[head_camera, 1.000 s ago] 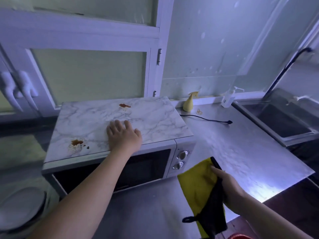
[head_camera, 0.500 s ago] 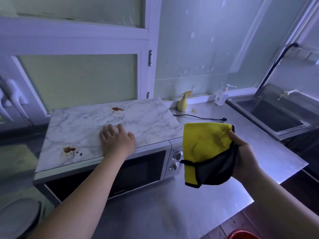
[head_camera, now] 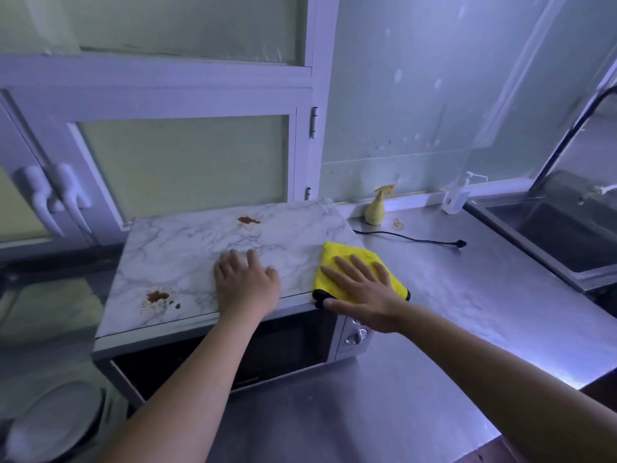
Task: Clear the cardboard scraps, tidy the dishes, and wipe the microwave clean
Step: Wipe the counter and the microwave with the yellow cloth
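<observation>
The microwave [head_camera: 187, 248] stands on a steel counter, its top covered in a marble pattern. Two brown-red stains mark that top: one near the back [head_camera: 248, 220], one at the front left [head_camera: 157, 296]. My left hand [head_camera: 245, 282] rests flat on the top near the front edge, fingers straight. My right hand [head_camera: 362, 290] presses a yellow cloth with black trim [head_camera: 337, 259] flat onto the top's front right corner, fingers spread. The cloth hangs slightly over the edge above the control knobs [head_camera: 355, 334].
A yellow spray bottle [head_camera: 375, 212], a rubber band [head_camera: 399, 223] and a white pump bottle [head_camera: 455, 198] stand by the wall. A black power cord [head_camera: 417, 240] lies on the counter [head_camera: 467, 295]. A sink [head_camera: 561, 242] is at right, a pale dish [head_camera: 53, 419] at bottom left.
My right hand lifted the cloth from beside the counter edge and laid it flat on the microwave's front right corner. My left hand stayed flat on the top.
</observation>
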Available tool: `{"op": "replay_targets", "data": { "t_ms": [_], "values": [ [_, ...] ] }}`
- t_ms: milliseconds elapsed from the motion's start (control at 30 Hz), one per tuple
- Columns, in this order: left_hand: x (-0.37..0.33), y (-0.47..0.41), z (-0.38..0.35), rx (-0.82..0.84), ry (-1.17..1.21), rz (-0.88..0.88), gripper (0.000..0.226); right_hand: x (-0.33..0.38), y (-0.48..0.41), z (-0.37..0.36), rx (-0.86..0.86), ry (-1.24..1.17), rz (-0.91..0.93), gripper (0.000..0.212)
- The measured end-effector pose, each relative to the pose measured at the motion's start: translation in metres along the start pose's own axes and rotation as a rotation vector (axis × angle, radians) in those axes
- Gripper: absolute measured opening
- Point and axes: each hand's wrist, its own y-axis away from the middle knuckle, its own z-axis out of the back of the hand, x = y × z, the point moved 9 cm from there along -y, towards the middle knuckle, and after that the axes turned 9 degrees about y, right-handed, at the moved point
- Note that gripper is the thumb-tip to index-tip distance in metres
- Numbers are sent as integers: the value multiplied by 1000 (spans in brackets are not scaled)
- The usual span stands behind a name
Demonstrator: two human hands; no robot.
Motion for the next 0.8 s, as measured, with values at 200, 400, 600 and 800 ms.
{"op": "replay_targets", "data": {
  "t_ms": [200, 400, 600, 800],
  "values": [
    [-2, 1, -2, -2, 9, -3, 60, -30, -14, 37, -246, -101, -306, 70],
    [-4, 2, -3, 8, -16, -23, 61, -15, -49, 2, -174, 80, -424, 80],
    [-5, 3, -3, 12, -45, -17, 62, -29, -78, 6, -144, 93, -380, 84],
    [-4, 4, -1, -4, -45, -4, 62, -33, -137, 23, -153, 84, -359, 82]
  ]
}}
